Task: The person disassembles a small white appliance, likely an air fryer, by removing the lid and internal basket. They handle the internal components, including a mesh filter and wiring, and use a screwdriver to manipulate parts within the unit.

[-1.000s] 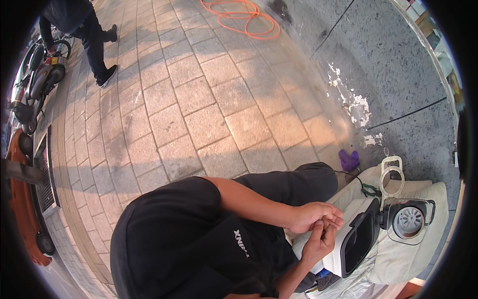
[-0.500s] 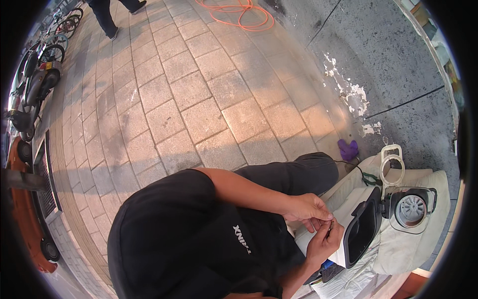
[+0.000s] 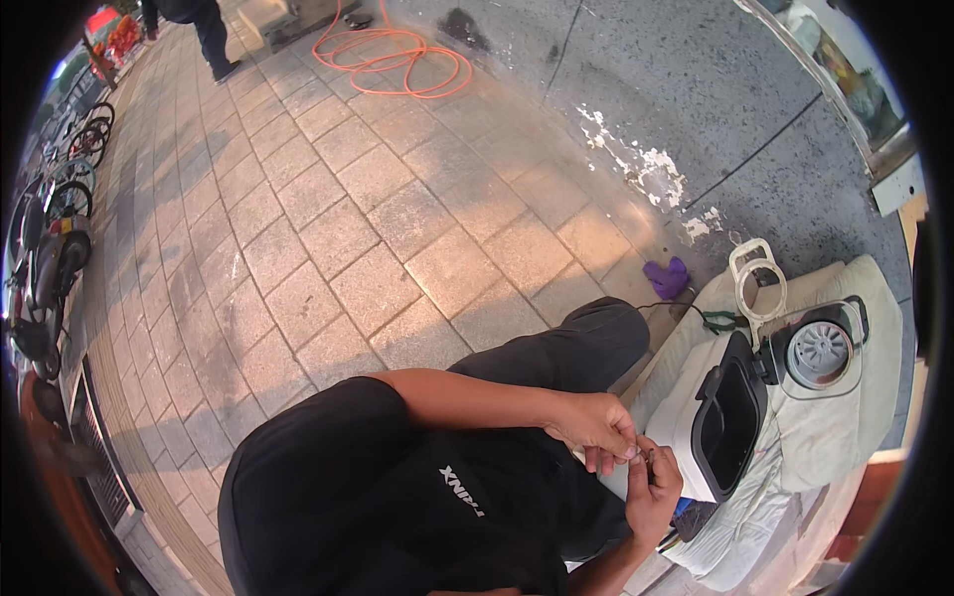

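My left hand (image 3: 599, 429) and my right hand (image 3: 656, 489) meet fingertip to fingertip in front of my dark shirt. Both are closed in a pinch around something small and dark between them, too tiny to name. Just beyond them stands a white appliance (image 3: 686, 422) with a black-rimmed opening, tilted on a pale cloth. Beside it, a clear-framed lid (image 3: 818, 355) carries a round grey finned part. An off-white ring-shaped frame (image 3: 737, 256) sits further off. Pliers with green handles (image 3: 722, 321) lie near the appliance's far end.
A pale cushion-like cloth (image 3: 865, 407) lies under these things. A purple cloth or glove (image 3: 666, 277) rests by the grey wall (image 3: 686, 99). An orange hose or cable (image 3: 407, 74) is coiled on the paving. Another person's legs (image 3: 214, 45), bicycles (image 3: 75, 189) and a scooter (image 3: 50, 273) appear at the far left.
The view has shifted, so the hose and wall sit further left. My hands stay pinched together, with small finger movements. The other person's legs have changed position in view.
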Demonstrator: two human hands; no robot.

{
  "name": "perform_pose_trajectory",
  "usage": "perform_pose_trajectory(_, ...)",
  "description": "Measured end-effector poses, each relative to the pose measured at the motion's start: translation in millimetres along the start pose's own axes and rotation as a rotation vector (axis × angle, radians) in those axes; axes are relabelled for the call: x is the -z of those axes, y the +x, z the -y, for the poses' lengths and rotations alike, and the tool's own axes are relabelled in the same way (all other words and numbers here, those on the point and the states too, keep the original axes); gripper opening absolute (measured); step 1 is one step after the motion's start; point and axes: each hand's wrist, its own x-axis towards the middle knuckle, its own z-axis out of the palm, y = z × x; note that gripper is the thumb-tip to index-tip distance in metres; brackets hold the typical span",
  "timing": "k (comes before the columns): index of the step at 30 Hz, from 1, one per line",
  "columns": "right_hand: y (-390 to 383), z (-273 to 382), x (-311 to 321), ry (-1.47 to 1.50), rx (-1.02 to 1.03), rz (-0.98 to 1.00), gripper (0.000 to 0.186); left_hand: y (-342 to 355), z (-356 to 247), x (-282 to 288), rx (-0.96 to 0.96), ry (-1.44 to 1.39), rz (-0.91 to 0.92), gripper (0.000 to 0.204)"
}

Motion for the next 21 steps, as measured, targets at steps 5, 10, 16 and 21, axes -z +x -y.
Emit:
perform_pose_trajectory(5,2,10,11,0.065,0.055,-0.150,0.020,-2,-6,0,0.026,-0.162,-0.027,0.014)
perform_pose_trajectory(10,-37,18,35,0.040,-0.026,-0.569,0.020,25,-16,-10,-0.063,-0.319,-0.084,0.014)
perform_pose_trajectory(16,-67,2,12,0.492,0.086,-0.859,0.017,66,-49,-33,-0.183,-0.374,-0.122,0.016)
perform_pose_trajectory(21,-58,-22,6,0.389,-0.001,-0.795,0.020,107,-74,-42,-0.207,-0.469,0.008,0.020)
